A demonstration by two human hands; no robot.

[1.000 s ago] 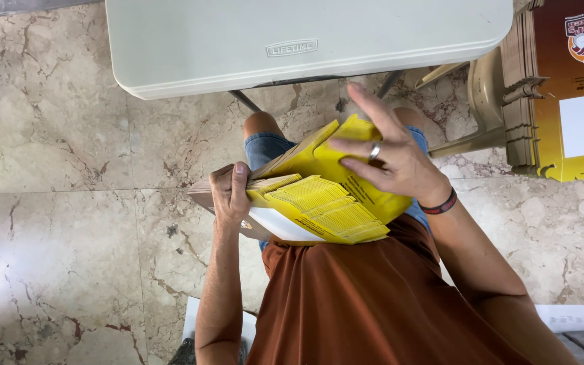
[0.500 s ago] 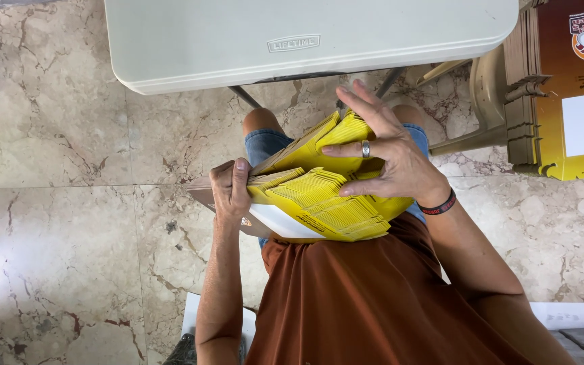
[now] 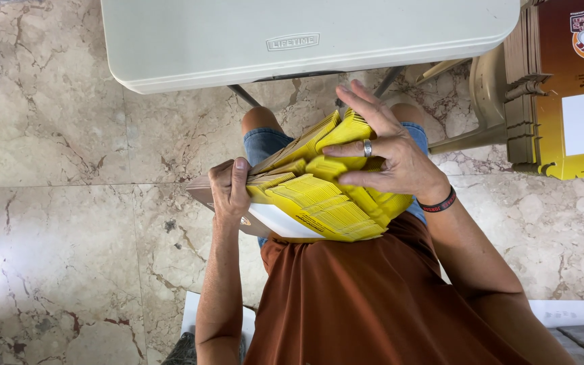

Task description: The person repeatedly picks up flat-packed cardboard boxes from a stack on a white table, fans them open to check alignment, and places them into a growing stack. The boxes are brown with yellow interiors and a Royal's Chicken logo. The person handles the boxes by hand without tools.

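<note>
A thick stack of yellow printed leaflets (image 3: 326, 209) lies fanned over my lap, resting on a flat brown board with a white sheet (image 3: 280, 222). My left hand (image 3: 230, 192) grips the left edge of the board and stack, thumb on top. My right hand (image 3: 390, 159), with a ring and a dark wristband, lies on the upper part of the stack, its fingers spread and curled into the leaflets, holding several of them bent upward. Below the stack I see my rust-coloured shirt (image 3: 373, 304); above it, my knees in denim shorts.
A beige folding table (image 3: 305, 34) stands just beyond my knees. At the right is a pile of flattened brown and yellow cardboard boxes (image 3: 569, 88) next to a tan chair (image 3: 488, 88). The floor is marble tile (image 3: 69, 203). White paper (image 3: 566, 312) lies at lower right.
My right hand has slid slightly down and left over the stack, bending the upper leaflets further up. My left hand has kept its grip on the edge.
</note>
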